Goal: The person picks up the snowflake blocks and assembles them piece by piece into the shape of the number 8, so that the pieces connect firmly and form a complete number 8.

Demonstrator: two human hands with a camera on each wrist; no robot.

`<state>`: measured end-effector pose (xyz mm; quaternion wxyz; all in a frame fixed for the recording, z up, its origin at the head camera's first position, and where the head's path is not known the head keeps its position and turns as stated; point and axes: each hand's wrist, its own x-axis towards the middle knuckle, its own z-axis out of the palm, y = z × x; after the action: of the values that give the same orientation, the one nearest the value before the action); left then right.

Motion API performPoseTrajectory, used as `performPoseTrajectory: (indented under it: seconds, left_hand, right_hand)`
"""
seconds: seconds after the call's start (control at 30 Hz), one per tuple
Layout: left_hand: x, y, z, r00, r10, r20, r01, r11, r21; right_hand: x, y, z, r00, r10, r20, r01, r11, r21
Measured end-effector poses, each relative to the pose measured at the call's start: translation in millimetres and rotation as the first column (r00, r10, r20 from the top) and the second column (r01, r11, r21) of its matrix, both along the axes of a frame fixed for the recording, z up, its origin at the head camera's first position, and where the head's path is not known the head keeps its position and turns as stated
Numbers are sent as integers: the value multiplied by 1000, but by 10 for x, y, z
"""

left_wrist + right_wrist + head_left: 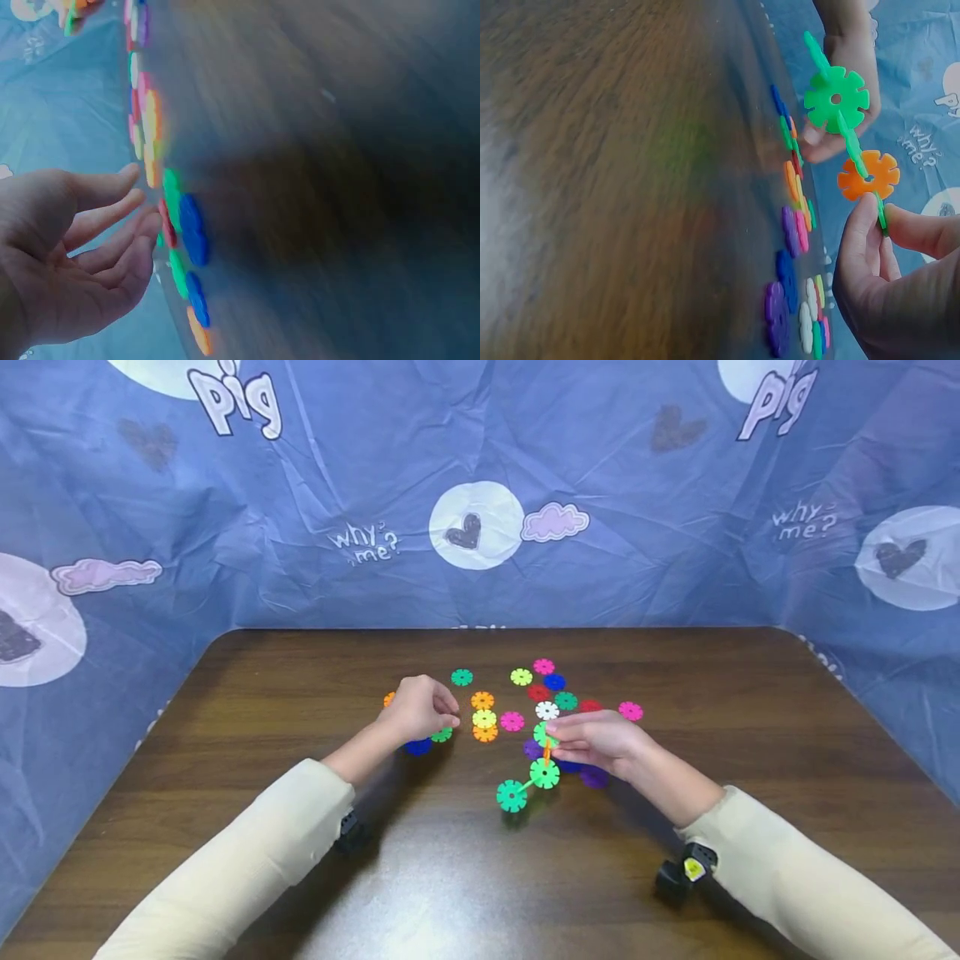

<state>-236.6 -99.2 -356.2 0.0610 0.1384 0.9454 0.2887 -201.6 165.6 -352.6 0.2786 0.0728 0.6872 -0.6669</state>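
My right hand (pixel 600 742) pinches the green end disc of a chain of slotted plastic snowflake discs (pixel 836 99) between thumb and fingers. The chain hangs off the fingertips above the table; it has an orange disc (pixel 868 176) beside the pinched one, then several green discs slotted in at angles. My left hand (pixel 420 710) hovers over the left part of the scattered discs, its fingers loosely bent and thumb apart, with nothing visible between them. Near its fingertips lie a red disc (pixel 167 223), a green disc (pixel 172 196) and blue discs (pixel 193 229).
Loose discs lie flat across the middle of the brown wooden table (pixel 300 877): orange (pixel 482 700), pink (pixel 512 721), white (pixel 547 711), and purple (pixel 594 777) under the right hand. A blue printed cloth (pixel 405 452) stands behind the table and at its sides.
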Motion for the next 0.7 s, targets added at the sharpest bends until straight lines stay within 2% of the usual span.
performPoseTrajectory:
  seconds: [0.13,0.33,0.53,0.7]
  left_hand:
    - [39,-90,-17,998,-63,-18,62,995,-84]
    - [42,-114,-52,997,-69,-25,67,994,-83]
    - [60,-97,-60,990,-90,-105,91,996,3]
    - [104,5,-21,986,-136,-92,146,983,113]
  right_hand:
    - [12,46,-13,1000,-2,3,2,1000,-21]
    - [17,56,-77,1000,3,15,-3,999,-53]
    - [19,1,-117,1000,10,14,-10,999,-52]
    - [17,-66,-107,999,37,8,-37,999,-15]
